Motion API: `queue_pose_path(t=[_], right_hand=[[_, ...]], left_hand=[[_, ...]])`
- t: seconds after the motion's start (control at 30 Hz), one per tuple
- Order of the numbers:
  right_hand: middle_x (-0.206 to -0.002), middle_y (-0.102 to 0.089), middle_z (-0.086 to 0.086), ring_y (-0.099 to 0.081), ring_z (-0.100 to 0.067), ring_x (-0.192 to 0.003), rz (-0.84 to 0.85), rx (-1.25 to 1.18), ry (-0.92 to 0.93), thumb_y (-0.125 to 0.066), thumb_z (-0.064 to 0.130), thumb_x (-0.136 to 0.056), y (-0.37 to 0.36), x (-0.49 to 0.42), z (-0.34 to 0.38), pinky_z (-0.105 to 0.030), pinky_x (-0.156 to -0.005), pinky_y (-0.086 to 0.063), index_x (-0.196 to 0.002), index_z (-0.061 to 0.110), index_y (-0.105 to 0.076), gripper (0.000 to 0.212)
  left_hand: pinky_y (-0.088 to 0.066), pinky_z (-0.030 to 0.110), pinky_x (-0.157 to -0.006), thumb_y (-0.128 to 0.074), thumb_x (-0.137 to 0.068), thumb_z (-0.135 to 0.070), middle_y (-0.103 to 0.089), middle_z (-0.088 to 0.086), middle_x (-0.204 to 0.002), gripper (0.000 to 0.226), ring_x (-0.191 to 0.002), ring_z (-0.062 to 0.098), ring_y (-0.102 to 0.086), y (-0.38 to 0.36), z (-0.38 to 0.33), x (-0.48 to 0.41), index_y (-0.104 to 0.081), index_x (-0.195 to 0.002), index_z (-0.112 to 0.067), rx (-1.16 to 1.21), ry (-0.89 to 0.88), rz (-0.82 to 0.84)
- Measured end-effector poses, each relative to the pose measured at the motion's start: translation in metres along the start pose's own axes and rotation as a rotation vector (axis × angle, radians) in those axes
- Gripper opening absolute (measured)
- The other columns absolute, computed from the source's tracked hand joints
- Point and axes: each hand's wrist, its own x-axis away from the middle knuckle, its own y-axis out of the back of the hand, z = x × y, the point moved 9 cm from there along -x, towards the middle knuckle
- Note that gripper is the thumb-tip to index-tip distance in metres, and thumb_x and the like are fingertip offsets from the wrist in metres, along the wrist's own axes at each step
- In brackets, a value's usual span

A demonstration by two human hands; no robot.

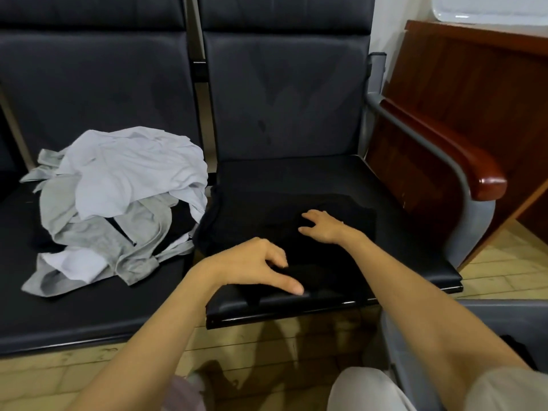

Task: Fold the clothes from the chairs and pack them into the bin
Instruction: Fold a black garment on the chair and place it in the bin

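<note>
head view: black garment (255, 215) lies spread on the seat (400, 226) at centre frame. left grip (252, 268) pinches its near edge between thumb and curled fingers; right grip (323, 225) rests on it, fingers spread. grey clothes (118, 197) heap at centre left.

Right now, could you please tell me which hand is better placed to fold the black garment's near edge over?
Likely the left hand: it pinches the black garment at its near edge, while the right hand rests open farther back.
</note>
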Motion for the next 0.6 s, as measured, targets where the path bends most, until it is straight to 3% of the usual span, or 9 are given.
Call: queue_pose_path(t=[0.07,0.13,0.23,0.3,0.37,0.43,0.5,0.53,0.6], right_hand=[[-0.159,-0.02,0.0,-0.013,-0.023,-0.147,-0.073,-0.13,0.039,-0.054,0.038,-0.095,0.009,-0.002,-0.004,-0.048,-0.119,-0.012,-0.149,0.023,-0.03,0.061],[-0.155,-0.027,-0.003,-0.026,-0.023,-0.143,-0.173,-0.325,0.054,-0.061,0.033,-0.093,0.023,0.001,-0.008,-0.035,-0.116,-0.022,-0.147,0.02,-0.036,0.061],[-0.142,-0.039,-0.007,-0.037,-0.026,-0.133,-0.405,-0.308,0.07,-0.063,0.029,-0.091,0.045,0.014,-0.009,-0.031,-0.104,-0.034,-0.135,0.017,-0.049,0.047],[-0.135,-0.042,-0.007,-0.037,-0.027,-0.13,-0.411,-0.079,0.109,-0.062,0.034,-0.091,0.041,0.021,-0.002,-0.036,-0.105,-0.038,-0.128,0.016,-0.053,0.041],[-0.135,-0.041,-0.007,-0.039,-0.028,-0.128,-0.278,0.084,0.07,-0.058,0.042,-0.092,0.026,0.024,-0.006,-0.044,-0.104,-0.041,-0.131,0.017,-0.05,0.048],[-0.132,-0.046,-0.008,-0.046,-0.029,-0.122,-0.246,0.168,-0.007,-0.051,0.046,-0.095,0.024,0.028,-0.019,-0.043,-0.097,-0.045,-0.132,0.015,-0.049,0.048],[-0.121,-0.057,-0.011,-0.057,-0.029,-0.108,-0.337,0.193,-0.075,-0.045,0.044,-0.098,0.038,0.036,-0.031,-0.04,-0.085,-0.05,-0.123,0.011,-0.053,0.042],[-0.117,-0.06,-0.012,-0.06,-0.03,-0.103,-0.362,0.202,-0.115,-0.044,0.042,-0.099,0.043,0.038,-0.037,-0.039,-0.08,-0.05,-0.121,0.01,-0.053,0.039],[-0.123,-0.056,-0.013,-0.059,-0.031,-0.105,-0.371,0.222,-0.175,-0.047,0.035,-0.099,0.046,0.04,-0.047,-0.038,-0.079,-0.049,-0.13,0.01,-0.046,0.04]], left_hand=[[-0.046,0.029,-0.09,-0.063,-0.075,-0.066,-0.067,-0.015,-0.094,0.035,-0.088,0.011,-0.061,0.001,-0.004,0.004,-0.075,-0.081,-0.034,0.22,0.017,-0.009],[-0.048,0.024,-0.087,-0.057,-0.083,-0.061,-0.07,-0.012,-0.1,0.039,-0.083,0.004,-0.062,0.024,0.012,-0.001,-0.074,-0.099,-0.03,0.271,0.078,-0.27],[-0.044,0.027,-0.093,-0.058,-0.092,-0.042,-0.062,-0.003,-0.115,0.031,-0.106,0.013,-0.058,0.056,0.045,-0.001,-0.067,-0.114,-0.023,-0.066,0.259,-0.59],[-0.036,0.037,-0.106,-0.056,-0.093,-0.043,-0.044,0.003,-0.139,0.048,-0.13,0.025,-0.039,0.043,0.072,-0.009,-0.05,-0.136,-0.022,-0.355,0.442,-0.403],[-0.03,0.044,-0.109,-0.052,-0.093,-0.05,-0.035,0.004,-0.145,0.058,-0.135,0.027,-0.03,0.028,0.087,-0.011,-0.039,-0.143,-0.024,-0.492,0.555,-0.212],[-0.04,0.039,-0.101,-0.05,-0.09,-0.057,-0.054,0.001,-0.124,0.047,-0.118,0.022,-0.051,0.03,0.083,-0.011,-0.055,-0.125,-0.026,-0.4,0.538,-0.234],[-0.051,0.033,-0.084,-0.049,-0.091,-0.057,-0.068,-0.003,-0.091,0.036,-0.08,0.015,-0.067,0.034,0.077,-0.011,-0.064,-0.101,-0.025,-0.172,0.503,-0.337],[-0.053,0.032,-0.078,-0.05,-0.094,-0.051,-0.069,-0.003,-0.084,0.031,-0.068,0.014,-0.067,0.037,0.077,-0.011,-0.062,-0.1,-0.023,-0.156,0.501,-0.381],[-0.053,0.036,-0.08,-0.051,-0.096,-0.039,-0.069,0.001,-0.092,0.026,-0.073,0.017,-0.068,0.045,0.084,-0.007,-0.056,-0.113,-0.02,-0.223,0.542,-0.471]])
